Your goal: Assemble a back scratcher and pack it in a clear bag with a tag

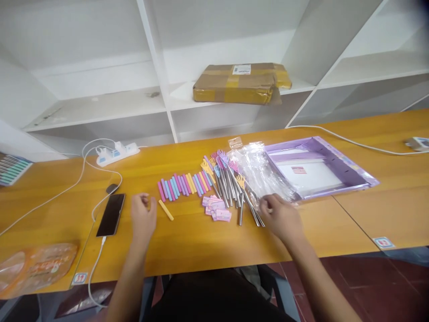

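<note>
My left hand (143, 213) hovers over the table between the black phone and a single yellow foam tube (166, 210), its fingers curled with nothing visible in them. To its right lies a row of pink, purple, blue and yellow foam tubes (182, 186). A pile of metal rods with coloured hand-shaped tips, back scratchers (231, 183), is at the centre. Close to the rods' lower ends, my right hand (280, 215) has its fingers closed; whatever they may hold is hidden. Small pink cards (216, 207) lie below the pile. Clear plastic bags (258, 170) rest beside it.
At right stands a purple open box (355, 172) with a card inside. The phone (111, 214), a power strip (118, 153) and white cables occupy the left. An orange-printed plastic bag (43, 268) lies front left. A taped carton (237, 84) sits on the shelf.
</note>
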Tool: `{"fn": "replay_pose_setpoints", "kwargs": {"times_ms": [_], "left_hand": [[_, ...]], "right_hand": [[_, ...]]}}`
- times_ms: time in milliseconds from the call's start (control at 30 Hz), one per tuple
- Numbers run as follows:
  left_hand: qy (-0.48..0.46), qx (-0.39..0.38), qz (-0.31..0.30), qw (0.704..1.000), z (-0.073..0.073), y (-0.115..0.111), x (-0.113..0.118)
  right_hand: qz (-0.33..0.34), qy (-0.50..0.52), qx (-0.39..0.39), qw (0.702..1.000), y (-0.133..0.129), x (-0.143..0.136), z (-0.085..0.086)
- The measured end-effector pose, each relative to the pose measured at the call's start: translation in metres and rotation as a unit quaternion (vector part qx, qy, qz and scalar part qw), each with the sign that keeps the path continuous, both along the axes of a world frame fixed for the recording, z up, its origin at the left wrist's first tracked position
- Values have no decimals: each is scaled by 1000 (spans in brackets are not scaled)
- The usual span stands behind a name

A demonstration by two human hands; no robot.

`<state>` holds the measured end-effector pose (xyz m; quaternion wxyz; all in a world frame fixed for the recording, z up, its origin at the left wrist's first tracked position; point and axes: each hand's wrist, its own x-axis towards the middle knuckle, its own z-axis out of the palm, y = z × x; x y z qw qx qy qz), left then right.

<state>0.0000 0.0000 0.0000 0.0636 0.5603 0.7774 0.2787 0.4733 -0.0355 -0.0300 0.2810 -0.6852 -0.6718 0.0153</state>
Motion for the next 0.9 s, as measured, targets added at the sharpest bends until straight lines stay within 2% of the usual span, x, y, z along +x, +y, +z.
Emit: {"fn": "replay_pose_setpoints", "kwargs": {"times_ms": [100,200,333,433,533,667,767,833,900], "left_hand": [[-17,-75,-5,997,-16,0,18],[35,-149,-21,988,-23,-4,31],[124,-173,-25,977,-17,-2,41],[113,-212,-8,971,-10,2,40],[82,-250,6,965,-7,-5,30],[60,-205,-23,977,-6,-31,14],[-66,-151,-112,980,-1,-47,18],[-186,-137,-192,954,5,-44,33],[-237,-122,-264,927,7,-29,54]], "right_hand": [[3,-36,-27,999,20,-38,-11],[-41,-19,-59,997,21,-53,-21],[-88,15,-94,992,19,-54,-26],[-83,0,-108,991,23,-55,-25],[-84,-2,-120,989,25,-55,-21],[-85,54,-64,993,16,-46,-1],[-74,128,-10,989,7,-41,28],[-54,219,29,974,10,-45,45],[-5,353,53,934,25,-58,53]]}}
